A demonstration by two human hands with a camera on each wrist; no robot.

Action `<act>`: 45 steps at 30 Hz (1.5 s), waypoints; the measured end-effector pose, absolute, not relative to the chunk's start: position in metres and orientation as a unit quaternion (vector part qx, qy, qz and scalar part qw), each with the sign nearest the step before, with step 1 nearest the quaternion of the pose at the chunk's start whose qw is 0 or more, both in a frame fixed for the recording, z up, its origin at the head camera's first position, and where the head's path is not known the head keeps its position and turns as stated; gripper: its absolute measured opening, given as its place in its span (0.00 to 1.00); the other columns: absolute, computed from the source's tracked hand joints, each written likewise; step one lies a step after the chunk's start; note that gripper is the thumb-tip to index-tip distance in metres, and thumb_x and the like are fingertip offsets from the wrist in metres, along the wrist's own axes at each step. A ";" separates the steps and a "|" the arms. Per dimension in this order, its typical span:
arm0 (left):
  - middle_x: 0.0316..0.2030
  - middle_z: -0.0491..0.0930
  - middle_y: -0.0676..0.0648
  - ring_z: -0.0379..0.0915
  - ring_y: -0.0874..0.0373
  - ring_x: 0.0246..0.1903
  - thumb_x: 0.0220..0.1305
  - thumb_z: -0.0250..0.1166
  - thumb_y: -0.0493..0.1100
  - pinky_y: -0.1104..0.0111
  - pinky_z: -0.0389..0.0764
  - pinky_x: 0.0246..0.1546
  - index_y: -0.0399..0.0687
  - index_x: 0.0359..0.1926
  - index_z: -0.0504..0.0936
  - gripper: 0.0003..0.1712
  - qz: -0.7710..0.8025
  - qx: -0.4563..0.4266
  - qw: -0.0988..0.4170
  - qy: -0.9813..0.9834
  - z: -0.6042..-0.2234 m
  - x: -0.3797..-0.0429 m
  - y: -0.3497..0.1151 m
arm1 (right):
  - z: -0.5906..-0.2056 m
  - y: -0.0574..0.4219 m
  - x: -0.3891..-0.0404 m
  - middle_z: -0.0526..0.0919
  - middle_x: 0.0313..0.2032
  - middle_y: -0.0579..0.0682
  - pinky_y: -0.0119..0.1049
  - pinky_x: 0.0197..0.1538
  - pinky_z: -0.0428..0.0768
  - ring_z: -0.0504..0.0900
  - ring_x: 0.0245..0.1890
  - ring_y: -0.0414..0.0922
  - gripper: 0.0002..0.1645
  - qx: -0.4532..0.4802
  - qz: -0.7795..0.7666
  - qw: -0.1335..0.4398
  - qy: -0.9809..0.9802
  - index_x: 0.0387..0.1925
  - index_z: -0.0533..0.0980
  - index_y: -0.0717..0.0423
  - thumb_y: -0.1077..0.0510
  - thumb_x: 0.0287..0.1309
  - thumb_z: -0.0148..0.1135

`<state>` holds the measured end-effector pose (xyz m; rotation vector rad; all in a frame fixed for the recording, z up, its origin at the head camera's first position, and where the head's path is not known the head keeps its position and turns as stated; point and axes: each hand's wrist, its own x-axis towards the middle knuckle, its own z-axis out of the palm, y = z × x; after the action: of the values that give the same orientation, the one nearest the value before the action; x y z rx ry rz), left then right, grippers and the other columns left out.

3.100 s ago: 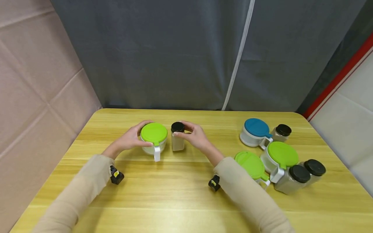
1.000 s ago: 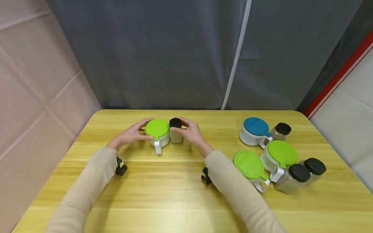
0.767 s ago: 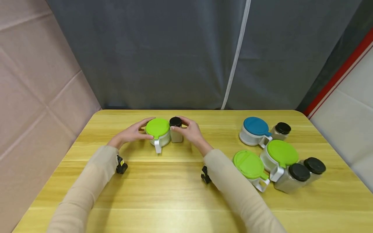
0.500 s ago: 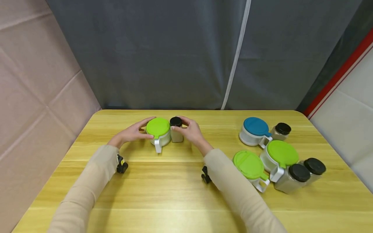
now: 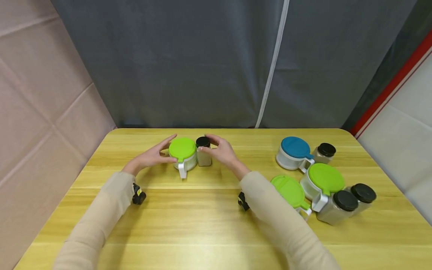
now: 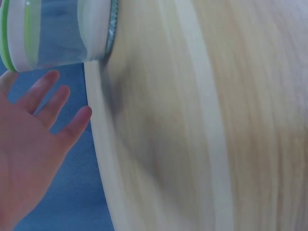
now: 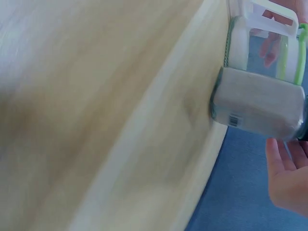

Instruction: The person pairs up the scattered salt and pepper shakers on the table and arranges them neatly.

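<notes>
Hands at far centre-left of table point(image 5: 202, 225) | left hand point(image 5: 153, 155) fingers spread, just off green-lidded cup point(image 5: 183, 155), holding nothing | right hand point(image 5: 222, 153) relaxed open, fingertips at black-capped jar point(image 5: 204, 155) | cup and jar upright, touching | farther right: more cups and jars clustered

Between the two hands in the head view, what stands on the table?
A green-lidded cup and a black-capped jar stand side by side between the left hand and right hand, seen from the head view.
</notes>
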<state>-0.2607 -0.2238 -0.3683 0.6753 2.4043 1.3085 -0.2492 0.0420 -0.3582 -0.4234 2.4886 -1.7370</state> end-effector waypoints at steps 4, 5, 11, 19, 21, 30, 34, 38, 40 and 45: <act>0.64 0.47 0.37 0.44 0.44 0.61 0.56 0.62 0.47 0.47 0.54 0.54 0.58 0.68 0.40 0.47 0.454 0.238 0.135 0.848 -0.361 -0.257 -0.223 | -0.350 0.049 -0.248 0.68 0.56 0.47 0.39 0.56 0.62 0.64 0.56 0.43 0.35 -0.151 -0.542 0.040 0.826 0.58 0.65 0.54 0.49 0.48 0.64; 0.64 0.48 0.37 0.44 0.44 0.61 0.57 0.61 0.47 0.47 0.54 0.54 0.57 0.68 0.40 0.47 0.451 0.239 0.125 0.851 -0.359 -0.256 -0.222 | -0.347 0.051 -0.247 0.67 0.57 0.47 0.39 0.56 0.62 0.64 0.56 0.43 0.35 -0.155 -0.533 0.042 0.831 0.59 0.65 0.54 0.49 0.49 0.64; 0.60 0.57 0.36 0.49 0.43 0.59 0.57 0.61 0.44 0.47 0.54 0.54 0.47 0.66 0.50 0.40 0.458 0.220 0.026 0.861 -0.332 -0.236 -0.205 | -0.327 0.064 -0.242 0.66 0.57 0.46 0.37 0.55 0.64 0.63 0.57 0.42 0.35 -0.186 -0.484 0.045 0.854 0.59 0.64 0.53 0.48 0.51 0.61; 0.50 0.68 0.36 0.60 0.45 0.53 0.57 0.61 0.38 0.50 0.59 0.52 0.37 0.55 0.65 0.25 0.481 0.205 -0.122 0.843 -0.315 -0.216 -0.177 | -0.300 0.082 -0.241 0.67 0.57 0.50 0.39 0.55 0.64 0.63 0.57 0.45 0.33 -0.233 -0.435 0.030 0.869 0.59 0.64 0.57 0.51 0.52 0.61; 0.48 0.70 0.36 0.61 0.45 0.51 0.57 0.60 0.36 0.50 0.60 0.51 0.35 0.52 0.68 0.22 0.488 0.205 -0.144 0.836 -0.313 -0.212 -0.171 | -0.293 0.088 -0.240 0.68 0.56 0.51 0.40 0.54 0.66 0.63 0.57 0.46 0.33 -0.243 -0.423 0.028 0.872 0.58 0.65 0.58 0.51 0.53 0.61; 0.44 0.73 0.35 0.64 0.46 0.48 0.56 0.60 0.32 0.51 0.61 0.50 0.30 0.45 0.71 0.16 0.518 0.217 -0.180 0.808 -0.307 -0.191 -0.140 | -0.264 0.114 -0.229 0.69 0.55 0.53 0.41 0.52 0.68 0.65 0.56 0.47 0.32 -0.284 -0.368 0.038 0.885 0.57 0.66 0.61 0.52 0.53 0.61; 0.44 0.73 0.37 0.65 0.48 0.48 0.56 0.60 0.32 0.55 0.62 0.51 0.30 0.45 0.72 0.15 0.522 0.226 -0.173 0.804 -0.305 -0.181 -0.128 | -0.252 0.126 -0.224 0.69 0.55 0.53 0.40 0.52 0.68 0.65 0.55 0.46 0.32 -0.297 -0.349 0.044 0.888 0.57 0.65 0.60 0.51 0.53 0.60; 0.43 0.74 0.37 0.66 0.49 0.47 0.56 0.60 0.32 0.55 0.62 0.50 0.31 0.44 0.73 0.14 0.526 0.238 -0.165 0.800 -0.302 -0.172 -0.117 | -0.243 0.139 -0.218 0.69 0.55 0.52 0.42 0.52 0.68 0.65 0.56 0.45 0.32 -0.306 -0.336 0.041 0.890 0.57 0.66 0.58 0.50 0.52 0.61; 0.43 0.74 0.36 0.66 0.49 0.47 0.55 0.61 0.32 0.55 0.62 0.51 0.31 0.44 0.73 0.15 0.531 0.243 -0.158 0.796 -0.302 -0.169 -0.112 | -0.241 0.146 -0.217 0.70 0.55 0.51 0.43 0.52 0.68 0.65 0.55 0.45 0.32 -0.311 -0.331 0.037 0.890 0.57 0.66 0.58 0.50 0.52 0.61; 0.42 0.74 0.39 0.66 0.51 0.46 0.54 0.62 0.32 0.58 0.63 0.50 0.33 0.44 0.73 0.15 0.528 0.258 -0.136 0.798 -0.302 -0.158 -0.099 | -0.239 0.161 -0.210 0.70 0.54 0.52 0.45 0.51 0.68 0.65 0.55 0.45 0.31 -0.318 -0.329 0.035 0.888 0.56 0.67 0.57 0.50 0.52 0.61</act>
<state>-0.1577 -0.0992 -0.3024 0.8900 2.7491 1.8192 -0.2105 0.1612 -0.2392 -0.9773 2.7305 -1.0109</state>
